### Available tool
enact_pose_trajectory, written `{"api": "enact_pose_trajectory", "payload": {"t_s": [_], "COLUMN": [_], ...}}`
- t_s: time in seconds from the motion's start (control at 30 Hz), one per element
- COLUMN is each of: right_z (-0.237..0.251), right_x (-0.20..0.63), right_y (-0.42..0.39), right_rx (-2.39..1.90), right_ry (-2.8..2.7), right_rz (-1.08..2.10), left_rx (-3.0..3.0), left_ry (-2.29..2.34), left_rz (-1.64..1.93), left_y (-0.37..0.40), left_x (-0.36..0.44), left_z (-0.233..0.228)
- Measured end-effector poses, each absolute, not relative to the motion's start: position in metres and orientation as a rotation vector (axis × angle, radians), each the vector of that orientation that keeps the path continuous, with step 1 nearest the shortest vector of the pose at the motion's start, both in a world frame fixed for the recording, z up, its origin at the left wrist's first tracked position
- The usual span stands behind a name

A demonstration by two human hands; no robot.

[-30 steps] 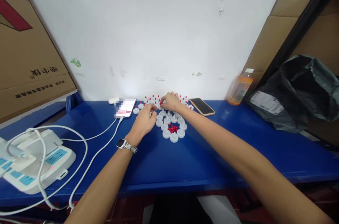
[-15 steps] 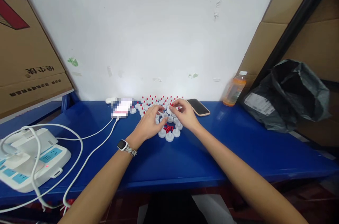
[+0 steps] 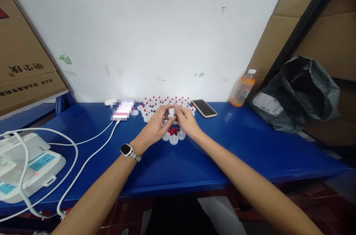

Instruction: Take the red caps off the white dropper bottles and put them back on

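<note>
My left hand (image 3: 154,128) and my right hand (image 3: 187,122) meet over a cluster of small white round caps (image 3: 173,139) on the blue table (image 3: 194,161). Their fingertips pinch one white cap (image 3: 171,112) together. A small heap of loose red plugs (image 3: 172,131) lies just below the hands, ringed by plain white caps. Behind the hands, several white caps with red plugs fitted (image 3: 164,101) stand in rows near the wall. A smartwatch (image 3: 126,149) is on my left wrist.
A phone (image 3: 204,108) lies right of the caps, another phone (image 3: 122,109) on a white cable to the left. An orange drink bottle (image 3: 242,88) and a black bag (image 3: 300,94) stand at right. A white power strip (image 3: 27,164) sits far left, cardboard boxes (image 3: 22,53) behind.
My right hand came back from the rear rows toward me and joined my left hand over the caps. Both now pinch one white cap. The camera view shifted slightly right.
</note>
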State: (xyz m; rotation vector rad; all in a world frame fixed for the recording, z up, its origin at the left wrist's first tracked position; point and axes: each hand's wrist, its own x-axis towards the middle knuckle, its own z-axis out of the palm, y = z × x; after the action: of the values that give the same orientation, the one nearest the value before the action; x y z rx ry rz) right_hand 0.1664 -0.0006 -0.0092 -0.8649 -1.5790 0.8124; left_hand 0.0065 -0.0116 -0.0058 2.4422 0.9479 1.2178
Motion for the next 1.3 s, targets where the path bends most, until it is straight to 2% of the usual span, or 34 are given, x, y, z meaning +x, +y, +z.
{"api": "enact_pose_trajectory", "payload": {"t_s": [0.2,0.33,0.53,0.67,0.77,0.9,1.0,1.13,1.3], "right_z": [-0.012,-0.01,0.001,0.001,0.001,0.001,-0.001,0.003,0.02], "right_x": [0.163,0.162,0.186,0.196,0.195,0.191,0.188,0.191,0.196], "right_y": [-0.003,-0.005,-0.003,-0.002,-0.005,-0.004,0.003,0.017,0.041], "right_rx": [-0.874,-0.902,-1.031,-1.092,-1.093,-0.968,-0.875,-0.897,-1.226], "right_ry": [-1.564,-1.612,-1.559,-1.929,-2.038,-1.773,-1.668,-1.692,-1.979], "right_rz": [0.945,0.839,0.512,0.49,0.569,0.867,0.936,0.707,0.242], "left_rx": [2.494,2.486,1.927,2.122,2.168,2.16,2.165,2.174,2.319], "left_ry": [0.966,0.94,0.999,1.035,1.031,1.012,0.985,1.042,1.268], "left_rz": [1.222,1.24,1.463,1.188,1.124,1.143,1.146,1.147,1.17], "left_y": [-0.015,-0.017,-0.004,0.001,-0.001,-0.002,-0.001,-0.001,0.005], "left_x": [0.006,0.009,-0.002,-0.004,0.001,0.004,0.003,-0.001,-0.012], "left_z": [-0.004,-0.001,-0.002,-0.005,-0.006,-0.008,-0.007,-0.006,-0.007]}}
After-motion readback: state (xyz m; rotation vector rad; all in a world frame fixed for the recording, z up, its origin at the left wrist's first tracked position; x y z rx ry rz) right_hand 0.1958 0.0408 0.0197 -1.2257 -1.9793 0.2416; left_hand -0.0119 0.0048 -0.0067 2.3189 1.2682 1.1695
